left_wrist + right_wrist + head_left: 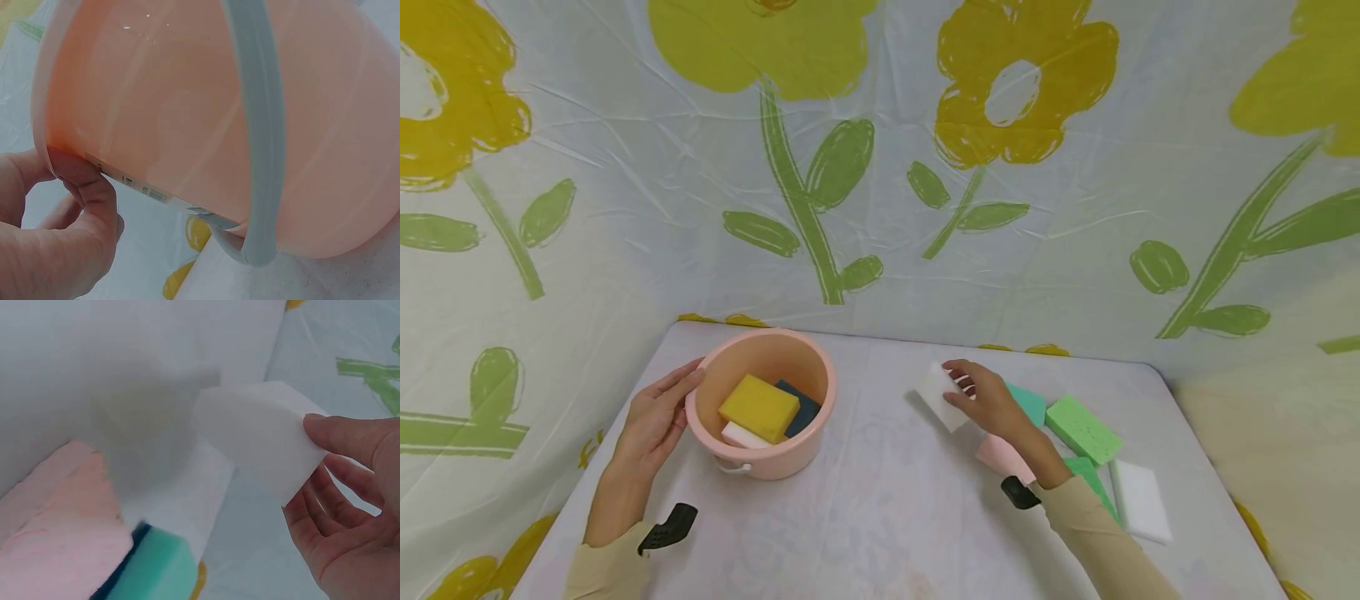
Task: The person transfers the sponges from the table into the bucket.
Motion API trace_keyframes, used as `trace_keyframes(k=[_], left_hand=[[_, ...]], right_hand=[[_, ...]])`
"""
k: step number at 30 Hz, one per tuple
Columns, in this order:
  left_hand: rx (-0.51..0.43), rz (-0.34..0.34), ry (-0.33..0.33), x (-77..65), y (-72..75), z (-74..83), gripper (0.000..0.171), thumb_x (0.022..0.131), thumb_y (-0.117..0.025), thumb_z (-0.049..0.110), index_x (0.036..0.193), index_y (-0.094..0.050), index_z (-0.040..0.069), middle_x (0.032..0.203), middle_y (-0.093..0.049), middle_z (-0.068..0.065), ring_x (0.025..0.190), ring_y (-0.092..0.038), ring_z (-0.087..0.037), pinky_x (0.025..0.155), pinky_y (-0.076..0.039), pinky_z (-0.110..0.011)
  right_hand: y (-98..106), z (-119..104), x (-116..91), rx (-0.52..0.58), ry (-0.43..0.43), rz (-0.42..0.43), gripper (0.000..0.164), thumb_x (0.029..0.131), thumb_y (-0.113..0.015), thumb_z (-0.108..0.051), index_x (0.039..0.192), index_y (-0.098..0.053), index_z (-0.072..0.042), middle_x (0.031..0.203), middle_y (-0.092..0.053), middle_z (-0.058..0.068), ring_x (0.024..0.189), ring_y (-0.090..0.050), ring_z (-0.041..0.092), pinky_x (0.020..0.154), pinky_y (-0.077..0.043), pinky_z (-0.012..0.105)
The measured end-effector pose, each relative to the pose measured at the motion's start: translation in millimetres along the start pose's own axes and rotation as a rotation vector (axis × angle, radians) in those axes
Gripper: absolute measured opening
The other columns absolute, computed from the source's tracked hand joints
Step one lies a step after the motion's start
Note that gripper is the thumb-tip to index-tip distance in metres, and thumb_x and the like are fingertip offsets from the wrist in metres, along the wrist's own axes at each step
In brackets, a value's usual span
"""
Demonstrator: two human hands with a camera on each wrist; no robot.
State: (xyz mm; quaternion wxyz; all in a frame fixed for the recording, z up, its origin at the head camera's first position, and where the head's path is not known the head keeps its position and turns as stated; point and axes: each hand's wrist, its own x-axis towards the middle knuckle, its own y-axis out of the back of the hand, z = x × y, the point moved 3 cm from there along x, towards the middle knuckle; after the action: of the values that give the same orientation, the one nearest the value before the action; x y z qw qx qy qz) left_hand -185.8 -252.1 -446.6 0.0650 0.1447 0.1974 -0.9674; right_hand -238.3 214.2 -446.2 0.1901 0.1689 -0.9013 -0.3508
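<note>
My left hand point(655, 421) pinches the rim of a pink bucket point(786, 460) at its left side, thumb and fingers on either side of the edge. Inside the bucket lie a yellow sponge point(760, 407), a dark blue sponge point(805, 410) and a white-pink sponge point(743, 437). To the right of the bucket, my right hand point(988, 398) holds a white sponge point(938, 395) by one end between thumb and fingers. The right wrist view shows this white sponge point(256, 431) tilted, with its shadow on the tabletop.
Below my right forearm lie a pink sponge point(1003, 457), a teal sponge point(1028, 405), a light green sponge point(1084, 428), a darker green sponge point(1093, 482) and another white sponge point(1141, 500). The bucket's pale handle point(265, 137) hangs down its side. A flowered cloth point(895, 292) stands behind the table.
</note>
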Motion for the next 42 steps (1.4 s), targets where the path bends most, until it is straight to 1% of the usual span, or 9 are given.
trace_keyframes(k=[3,4,12,16,19,22,32,39,42], left_hand=[[0.007,0.005,0.010,-0.3,-0.2,-0.1,0.063,0.086,-0.071,0.028,0.141,-0.046,0.011,0.120,-0.060,0.001,0.076,-0.061,-0.004,0.065,-0.051,-0.014],[0.006,0.005,0.009,-0.2,-0.3,-0.1,0.064,0.085,-0.071,0.028,0.141,-0.045,0.011,0.120,-0.060,0.001,0.078,-0.061,-0.004,0.067,-0.052,-0.014],[0.015,0.016,0.011,-0.2,0.3,-0.4,0.064,0.085,-0.072,0.029,0.141,-0.046,0.011,0.118,-0.061,0.001,0.069,-0.057,-0.004,0.059,-0.050,-0.012],[0.021,0.018,0.008,-0.4,-0.1,-0.3,0.065,0.085,-0.072,0.029,0.141,-0.046,0.011,0.120,-0.060,0.001,0.075,-0.059,-0.004,0.066,-0.051,-0.013],[0.017,0.015,0.001,-0.4,-0.6,-0.2,0.064,0.085,-0.071,0.028,0.141,-0.045,0.010,0.122,-0.059,0.001,0.084,-0.063,-0.005,0.075,-0.051,-0.016],[0.011,0.014,0.002,-1.2,-1.4,0.3,0.064,0.085,-0.072,0.028,0.141,-0.045,0.010,0.122,-0.059,0.002,0.086,-0.063,-0.005,0.077,-0.051,-0.018],[0.029,0.026,0.021,-0.8,-0.5,0.5,0.066,0.084,-0.072,0.030,0.141,-0.045,0.012,0.117,-0.061,0.003,0.070,-0.056,-0.003,0.063,-0.050,-0.012],[0.010,0.005,-0.013,-0.6,0.1,0.6,0.063,0.086,-0.071,0.025,0.141,-0.045,0.008,0.113,-0.064,0.002,0.069,-0.057,-0.003,0.059,-0.051,-0.012],[0.013,0.003,-0.024,0.4,1.4,-0.3,0.062,0.086,-0.071,0.026,0.140,-0.046,0.008,0.113,-0.064,0.001,0.066,-0.055,-0.002,0.056,-0.049,-0.011]], right_hand=[[2,-8,5,-0.003,0.018,0.005,0.043,0.087,-0.068,-0.005,0.126,-0.053,0.002,0.120,-0.059,0.016,0.100,-0.060,0.031,0.082,-0.052,0.045],[2,-11,7,-0.005,0.021,0.007,0.042,0.087,-0.068,-0.005,0.126,-0.053,0.002,0.119,-0.060,0.015,0.100,-0.060,0.030,0.082,-0.052,0.045],[5,-33,21,-0.001,0.043,0.023,0.041,0.086,-0.070,-0.009,0.124,-0.055,0.000,0.117,-0.061,0.012,0.100,-0.060,0.027,0.084,-0.052,0.043],[7,-48,27,0.015,0.036,0.021,0.043,0.086,-0.070,-0.009,0.125,-0.055,-0.001,0.118,-0.061,0.012,0.100,-0.060,0.027,0.085,-0.051,0.043],[6,-57,32,0.032,0.041,0.018,0.043,0.086,-0.070,-0.010,0.126,-0.055,-0.002,0.117,-0.060,0.011,0.099,-0.060,0.027,0.085,-0.051,0.044],[5,-65,36,0.033,0.064,0.017,0.043,0.086,-0.070,-0.010,0.126,-0.056,-0.002,0.118,-0.060,0.010,0.099,-0.060,0.026,0.085,-0.051,0.043],[1,-95,54,0.041,0.111,0.011,0.042,0.087,-0.070,-0.013,0.125,-0.056,-0.005,0.116,-0.061,0.007,0.097,-0.061,0.022,0.085,-0.051,0.039],[-5,-114,66,0.057,0.154,0.015,0.043,0.087,-0.070,-0.014,0.126,-0.056,-0.005,0.116,-0.061,0.007,0.097,-0.060,0.021,0.085,-0.052,0.039],[-6,-123,72,0.065,0.183,0.020,0.043,0.086,-0.071,-0.012,0.126,-0.056,-0.004,0.116,-0.061,0.007,0.097,-0.060,0.022,0.085,-0.052,0.039]])
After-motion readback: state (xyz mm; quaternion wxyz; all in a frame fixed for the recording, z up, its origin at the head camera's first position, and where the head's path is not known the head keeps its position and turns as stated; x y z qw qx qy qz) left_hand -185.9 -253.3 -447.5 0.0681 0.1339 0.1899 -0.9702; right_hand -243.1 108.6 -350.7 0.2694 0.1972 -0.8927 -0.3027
